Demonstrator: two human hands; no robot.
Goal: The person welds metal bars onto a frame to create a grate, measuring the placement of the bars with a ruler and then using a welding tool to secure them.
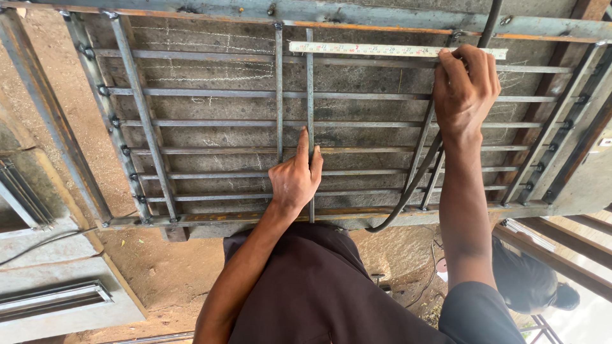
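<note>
A steel grille frame (57, 134) with horizontal bars lies on a concrete slab before me. My left hand (294, 175) pinches a loose vertical steel rod (310, 83) that lies across the bars, thumb and forefinger on either side of it. Farther off at the upper right, my right hand (465, 86) presses down the end of a pale folding ruler (357, 48) that lies horizontally over the top bars. The ruler's left end reaches just past the rod.
A second vertical rod (278, 89) lies left of the held one. A black cable (414, 181) runs diagonally over the frame's right side. Another person (532, 280) crouches at lower right. Metal channel pieces (51, 299) lie on the dirt at left.
</note>
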